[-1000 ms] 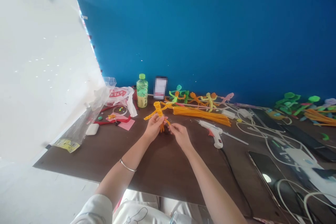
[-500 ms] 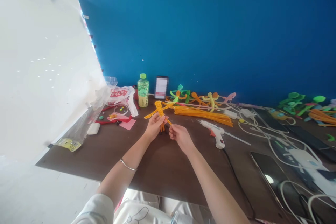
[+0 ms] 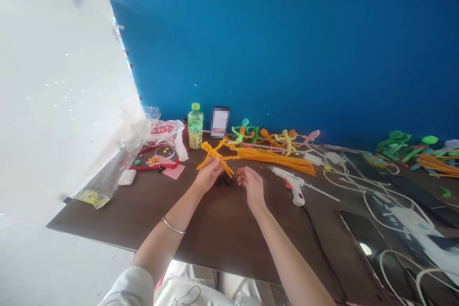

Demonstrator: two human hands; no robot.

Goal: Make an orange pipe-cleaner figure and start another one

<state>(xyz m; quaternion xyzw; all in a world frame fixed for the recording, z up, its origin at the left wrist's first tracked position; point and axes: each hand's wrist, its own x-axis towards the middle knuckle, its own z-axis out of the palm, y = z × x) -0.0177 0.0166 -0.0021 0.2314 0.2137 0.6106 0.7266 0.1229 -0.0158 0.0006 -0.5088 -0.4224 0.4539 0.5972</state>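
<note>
Holds orange figure (image 3: 211,151), seemingly wound up top with loose strands (image 3: 227,169) left below, mid-frame in left hand (image 3: 209,175), right hand (image 3: 252,186) empty, fingers relaxed.

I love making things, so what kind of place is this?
Probably a craft table: there's a fuzzy orange figure held in the left hand, a bundle of orange pipe cleaners and a glue gun.

The left hand (image 3: 210,175) partly hides an orange figure (image 3: 210,151); one phone's screen (image 3: 220,122) is blurred.
</note>
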